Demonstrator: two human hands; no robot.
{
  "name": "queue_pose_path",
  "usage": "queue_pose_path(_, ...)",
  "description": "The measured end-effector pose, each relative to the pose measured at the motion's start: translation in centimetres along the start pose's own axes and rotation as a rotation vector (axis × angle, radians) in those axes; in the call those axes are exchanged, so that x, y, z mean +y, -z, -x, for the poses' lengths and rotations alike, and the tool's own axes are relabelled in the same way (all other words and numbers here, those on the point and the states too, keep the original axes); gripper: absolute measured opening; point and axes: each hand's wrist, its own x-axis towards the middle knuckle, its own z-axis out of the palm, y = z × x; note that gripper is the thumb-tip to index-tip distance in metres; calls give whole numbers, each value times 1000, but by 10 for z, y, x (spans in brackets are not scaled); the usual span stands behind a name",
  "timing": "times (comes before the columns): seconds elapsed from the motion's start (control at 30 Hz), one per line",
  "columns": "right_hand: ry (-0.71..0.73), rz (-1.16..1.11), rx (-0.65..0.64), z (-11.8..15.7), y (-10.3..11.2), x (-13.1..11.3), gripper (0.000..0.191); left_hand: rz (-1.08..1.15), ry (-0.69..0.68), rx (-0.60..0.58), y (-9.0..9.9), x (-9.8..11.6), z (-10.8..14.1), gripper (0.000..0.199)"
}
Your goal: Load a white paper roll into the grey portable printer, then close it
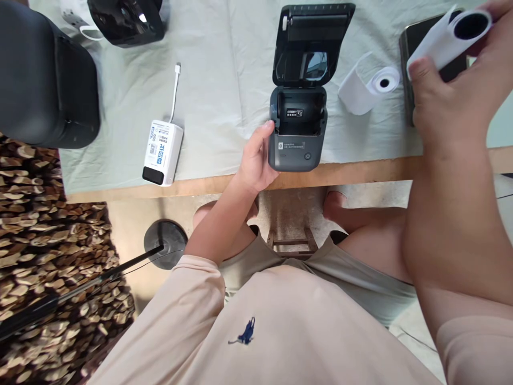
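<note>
My left hand (260, 155) grips the left side of a dark grey label printer (298, 152) near the table's front edge. The printer's lid (310, 48) stands raised, and no roll shows in its bay. At the upper right my right hand (452, 96) is closed around a large white paper roll (441, 43), its dark core facing me. That roll is above a dark flat device (409, 96), which my hand partly hides. Between the printer and my right hand lies a smaller paper roll (385, 83), partly unwound, with its loose end curling left.
A white power bank (162, 155) with a short cable lies left of the printer. A big black case (48, 80) and a glossy black object (126, 21) occupy the upper left. Below the wooden table edge (192, 188) stand a round-based stand (165, 243) and stacked firewood (52, 230).
</note>
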Motion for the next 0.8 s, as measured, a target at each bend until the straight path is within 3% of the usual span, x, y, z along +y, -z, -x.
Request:
queue_pose_path(0.03,-95,48,52,4,1,-8,64,-6,0,-6,0,0,0,41)
queue_pose_path(0.13,-168,91,-38,15,4,-26,72,-20,-1,-41,1,0,1,34)
queue_pose_path(0.33,69,-53,-48,22,5,-26,71,-54,0,-67,3,0,1,35)
queue_pose_path(0.43,-41,73,-144,22,5,-23,78,-50,3,-28,3,-1,1,38)
queue_pose_path(0.5,-25,133,-205,23,7,-19,86,-45,-3,-27,2,0,1,39)
queue_pose_path(0.67,297,117,-90,31,10,-15,97,-42,-10,-64,0,1,3,38)
queue_pose_path(0.8,217,190,-149,34,0,-30,93,-15,-26,-36,-1,0,3,37)
